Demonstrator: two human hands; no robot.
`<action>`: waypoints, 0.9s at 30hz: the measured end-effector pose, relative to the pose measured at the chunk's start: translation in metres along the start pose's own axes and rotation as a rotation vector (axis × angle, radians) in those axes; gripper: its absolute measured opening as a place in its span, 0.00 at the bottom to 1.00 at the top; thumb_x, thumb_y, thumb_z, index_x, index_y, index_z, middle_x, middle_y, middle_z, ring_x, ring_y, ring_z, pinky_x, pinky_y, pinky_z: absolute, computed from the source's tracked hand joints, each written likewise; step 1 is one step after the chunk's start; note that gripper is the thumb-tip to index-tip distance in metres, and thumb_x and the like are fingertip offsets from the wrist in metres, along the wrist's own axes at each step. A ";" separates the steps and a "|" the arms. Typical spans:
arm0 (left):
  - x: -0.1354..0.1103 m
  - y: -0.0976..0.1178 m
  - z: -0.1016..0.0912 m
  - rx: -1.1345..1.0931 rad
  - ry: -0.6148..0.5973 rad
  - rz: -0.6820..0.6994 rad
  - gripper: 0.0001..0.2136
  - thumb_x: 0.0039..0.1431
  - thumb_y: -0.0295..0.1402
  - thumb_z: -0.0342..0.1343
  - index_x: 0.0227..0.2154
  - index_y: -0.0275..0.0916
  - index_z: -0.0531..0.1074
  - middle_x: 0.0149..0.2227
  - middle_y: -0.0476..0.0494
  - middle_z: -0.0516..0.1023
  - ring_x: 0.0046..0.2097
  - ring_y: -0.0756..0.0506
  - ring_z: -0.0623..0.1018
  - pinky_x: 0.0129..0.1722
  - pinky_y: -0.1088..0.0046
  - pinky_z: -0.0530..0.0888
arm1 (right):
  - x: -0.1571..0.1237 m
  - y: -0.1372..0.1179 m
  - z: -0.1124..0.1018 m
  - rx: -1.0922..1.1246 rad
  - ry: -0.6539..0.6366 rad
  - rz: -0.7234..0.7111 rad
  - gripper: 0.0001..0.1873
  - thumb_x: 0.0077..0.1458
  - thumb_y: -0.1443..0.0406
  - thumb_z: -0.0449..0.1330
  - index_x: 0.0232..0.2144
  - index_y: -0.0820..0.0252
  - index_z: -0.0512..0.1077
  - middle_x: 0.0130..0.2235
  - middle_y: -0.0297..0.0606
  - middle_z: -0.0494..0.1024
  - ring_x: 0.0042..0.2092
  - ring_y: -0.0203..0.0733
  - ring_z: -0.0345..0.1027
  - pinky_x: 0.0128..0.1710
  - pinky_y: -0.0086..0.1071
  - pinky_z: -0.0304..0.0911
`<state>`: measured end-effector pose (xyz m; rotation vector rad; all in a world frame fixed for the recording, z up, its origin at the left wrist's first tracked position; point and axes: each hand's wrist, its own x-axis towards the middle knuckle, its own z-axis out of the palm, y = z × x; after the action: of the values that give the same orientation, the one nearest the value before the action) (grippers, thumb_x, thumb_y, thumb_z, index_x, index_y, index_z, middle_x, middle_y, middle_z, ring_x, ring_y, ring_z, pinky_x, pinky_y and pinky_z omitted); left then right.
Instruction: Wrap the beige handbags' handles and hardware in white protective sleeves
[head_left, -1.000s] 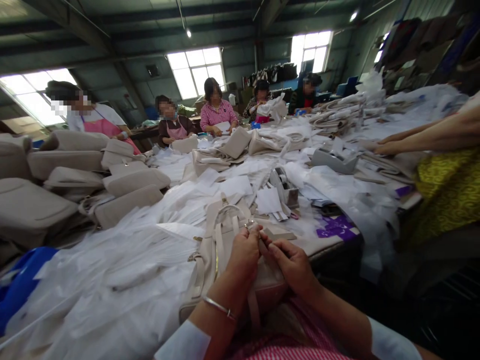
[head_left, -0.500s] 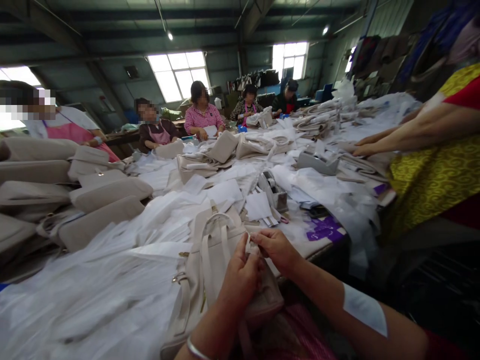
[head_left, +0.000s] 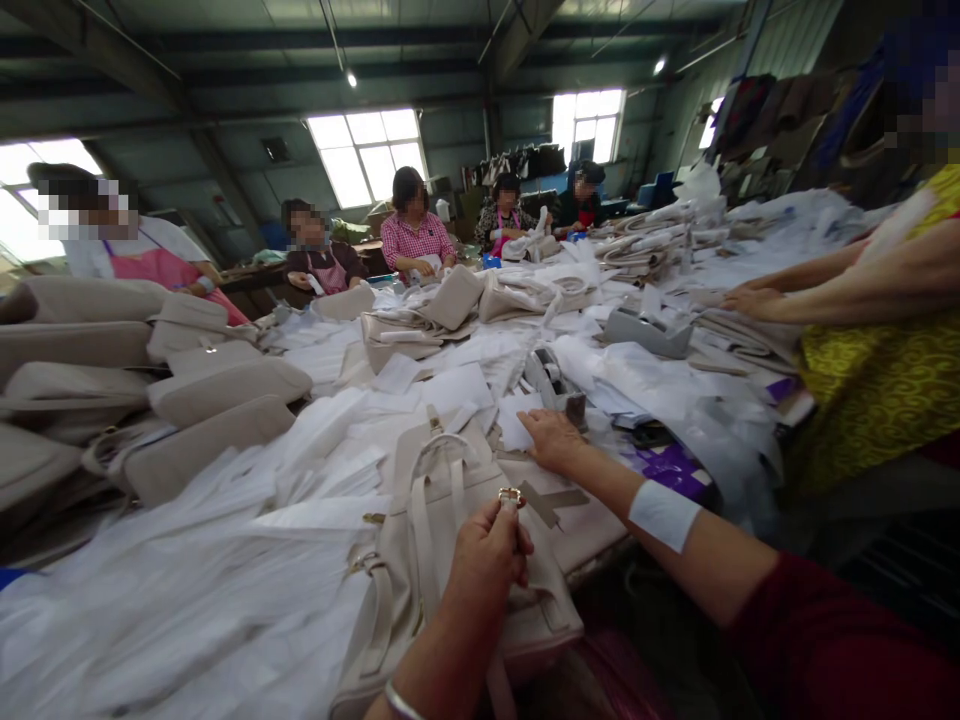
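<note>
A beige backpack (head_left: 442,540) lies on the table edge in front of me, straps up. My left hand (head_left: 487,555) rests on it, fingers pinched round a small gold metal buckle (head_left: 511,496) on one strap. My right hand (head_left: 553,438) is stretched forward over the table, fingers lying flat on white paper pieces (head_left: 517,420) beside a tape dispenser (head_left: 559,385); nothing shows in its grip.
White wrapping sheets (head_left: 187,580) cover the left of the table. Beige bags (head_left: 217,385) are stacked at far left. A person in yellow (head_left: 870,380) reaches in from the right. Several seated workers (head_left: 412,235) sit at the far end among more bags.
My right hand has left the strap and reached forward to the white paper pieces. My left hand stays on the backpack, still pinching the buckle.
</note>
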<state>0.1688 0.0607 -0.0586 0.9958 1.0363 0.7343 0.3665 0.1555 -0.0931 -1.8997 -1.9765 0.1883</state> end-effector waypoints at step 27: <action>-0.023 0.013 -0.001 0.180 0.024 0.491 0.13 0.59 0.32 0.59 0.46 0.41 0.79 0.44 0.43 0.81 0.45 0.44 0.77 0.47 0.73 0.72 | -0.096 -0.064 -0.052 1.344 -0.083 0.162 0.20 0.50 0.52 0.68 0.35 0.63 0.81 0.32 0.39 0.81 0.29 0.37 0.71 0.30 0.30 0.66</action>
<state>0.1595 0.0458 -0.0386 1.4252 0.8957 1.0668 0.3261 0.0474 -0.0405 -1.0845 -1.1030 1.2628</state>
